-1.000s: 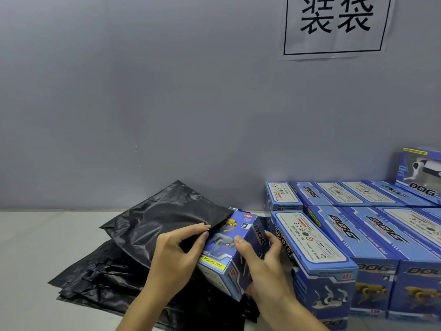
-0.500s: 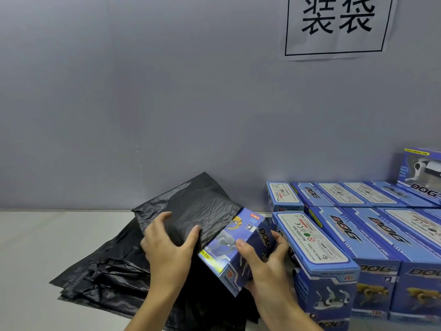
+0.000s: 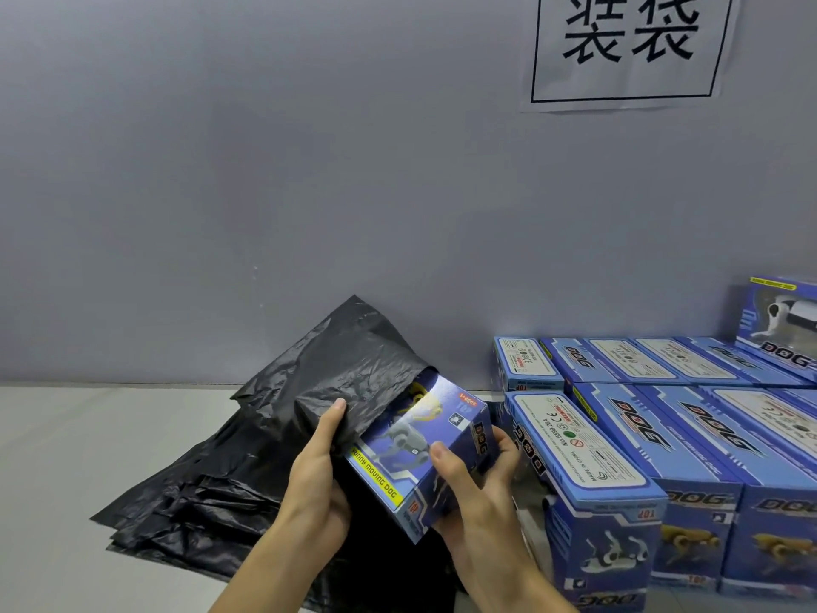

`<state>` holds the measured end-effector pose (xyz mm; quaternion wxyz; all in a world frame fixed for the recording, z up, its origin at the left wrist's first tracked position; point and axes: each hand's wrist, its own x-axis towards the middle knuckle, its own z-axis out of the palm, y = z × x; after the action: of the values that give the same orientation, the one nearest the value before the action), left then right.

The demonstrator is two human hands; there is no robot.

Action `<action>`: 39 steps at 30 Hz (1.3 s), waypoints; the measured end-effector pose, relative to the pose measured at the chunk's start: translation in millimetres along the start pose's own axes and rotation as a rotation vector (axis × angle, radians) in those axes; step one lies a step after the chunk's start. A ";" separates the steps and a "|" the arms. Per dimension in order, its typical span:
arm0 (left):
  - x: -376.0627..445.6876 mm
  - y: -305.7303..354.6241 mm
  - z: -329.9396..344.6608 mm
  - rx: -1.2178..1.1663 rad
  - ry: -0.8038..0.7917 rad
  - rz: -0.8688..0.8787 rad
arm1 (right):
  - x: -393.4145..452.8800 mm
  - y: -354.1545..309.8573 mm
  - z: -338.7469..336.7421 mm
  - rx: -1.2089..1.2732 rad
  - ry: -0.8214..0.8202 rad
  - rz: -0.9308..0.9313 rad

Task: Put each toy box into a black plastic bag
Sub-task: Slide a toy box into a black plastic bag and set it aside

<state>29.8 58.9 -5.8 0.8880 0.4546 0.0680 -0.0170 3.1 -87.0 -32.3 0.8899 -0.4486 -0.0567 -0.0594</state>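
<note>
Left hand [image 3: 316, 488] pinches the bag [image 3: 349, 373] mouth, right hand [image 3: 475, 493] grips a half-inserted box [image 3: 420, 457]; right-frame boxes [image 3: 663, 435] remain unbagged.

My pale grey flat tabletop [image 3: 66, 480]: carries a flattened pile of crinkled black plastic bags [image 3: 185, 502] at centre-left, and rows of blue cardboard toy-dog boxes [image 3: 689, 457] at right, against the wall.

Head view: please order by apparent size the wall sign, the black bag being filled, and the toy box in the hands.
1. Wall sign, though cut off at the top.
2. Black bag.
3. Toy box; partly inside the bag, so bag versus box is unsure.
</note>
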 end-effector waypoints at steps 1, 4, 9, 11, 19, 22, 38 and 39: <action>0.0 1.2 -0.8 -0.004 0.007 0.007 | 1.9 0.1 0.3 0.002 0.003 0.020; 1.4 8.8 -4.0 -0.021 0.098 0.073 | 11.2 -6.5 1.7 -0.085 -0.025 0.104; 5.4 16.3 -11.4 0.054 0.223 0.159 | 20.7 2.1 2.4 -0.138 -0.010 0.207; 6.5 15.2 -12.1 0.090 0.221 0.155 | 18.3 6.8 1.5 -0.105 0.016 0.197; 8.9 6.8 -9.6 0.215 0.067 0.077 | 13.0 -2.9 -6.6 -0.054 0.074 0.139; 6.3 -0.4 -7.1 0.311 -0.050 0.013 | 14.5 -1.8 -5.0 -0.055 0.167 0.088; -3.6 1.8 -5.6 0.486 -0.178 -0.090 | 27.7 22.6 -5.4 -0.279 0.320 -0.034; -5.0 0.8 -5.0 0.514 -0.204 -0.104 | 29.2 23.4 -4.9 -0.343 0.353 -0.052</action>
<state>24.4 63.3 -7.4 0.7439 0.6565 -0.0051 -0.1247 35.7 -78.7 -49.2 0.7951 -0.5740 0.0991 -0.1688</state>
